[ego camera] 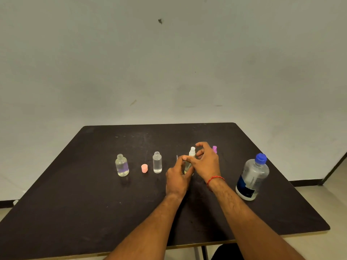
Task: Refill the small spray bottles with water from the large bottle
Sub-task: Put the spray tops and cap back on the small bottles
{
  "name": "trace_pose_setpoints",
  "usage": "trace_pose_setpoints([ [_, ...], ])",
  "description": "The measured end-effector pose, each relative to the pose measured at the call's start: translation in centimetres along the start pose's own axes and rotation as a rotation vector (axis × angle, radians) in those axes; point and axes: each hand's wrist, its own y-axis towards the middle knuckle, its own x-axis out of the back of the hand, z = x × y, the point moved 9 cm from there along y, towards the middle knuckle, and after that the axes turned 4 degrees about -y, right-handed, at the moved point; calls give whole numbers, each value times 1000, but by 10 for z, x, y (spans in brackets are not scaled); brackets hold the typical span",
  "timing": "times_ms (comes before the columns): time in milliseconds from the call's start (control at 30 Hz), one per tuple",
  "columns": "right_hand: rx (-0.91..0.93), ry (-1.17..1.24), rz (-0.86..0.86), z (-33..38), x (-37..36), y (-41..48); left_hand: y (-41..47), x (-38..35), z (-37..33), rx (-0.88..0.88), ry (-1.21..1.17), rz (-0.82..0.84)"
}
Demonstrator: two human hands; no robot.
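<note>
Clear plastic throughout: three small bottles and one large bottle (252, 177) on a dark table (78, 212).

Step in hand: working the white sprayer (192, 150) on the third bottle (188, 166), right of centre. One frame cannot show whether it is being screwed on or off. The large bottle stands upright at far right with its blue cap (261, 158) on, and nothing is being poured, so I judge this a cap-handling step.

Left hand (178, 177): fingers and thumb wrapped round the body of the third bottle, holding it upright on or just above the table; base hidden. Forearm comes in low and straight from the near edge.

Right hand (206, 162): arched over the top, thumb laid across the neck towards the left fingers, other fingers curled on the far side, so it pinches the sprayer's collar. The index finger is lifted clear above the nozzle. Wrist is raised, with a red thread (216, 178) round it.

Other items: left bottle (122, 165) and middle bottle (157, 162) stand open, both holding water, well apart from each other. A pink cap (144, 168) stands between them. A purple cap (214, 149) is just behind the right hand.

Next move calls for a steady left grip against the twist. The two open bottles would spill if knocked.
</note>
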Motion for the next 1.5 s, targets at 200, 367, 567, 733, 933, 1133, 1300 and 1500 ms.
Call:
trace_pose_setpoints([
  [200, 49, 92, 60, -4, -4, -2, 1, -1, 3, 14, -12, 8],
  [367, 33, 86, -21, -3, 0, -3, 1, -1, 2, 9, 19, 9],
  [567, 35, 125, 32, -3, -3, -3, 1, -3, 1, 18, -11, 28],
  [733, 32, 123, 41, -8, -7, -2, 0, -3, 2, 33, -4, 33],
  [933, 5, 104, -52, -7, -5, -2, 0, -2, 1, 30, -8, 31],
  [1133, 29, 151, 65, -5, -7, 1, 0, -2, 0, 13, 8, 27],
  [1300, 16, 119, 18, -10, -6, 1, 0, -3, 1, 17, 18, 39],
  [1500, -20, 97, -21, -8, -6, 2, 0, -3, -1, 2, 9, 38],
])
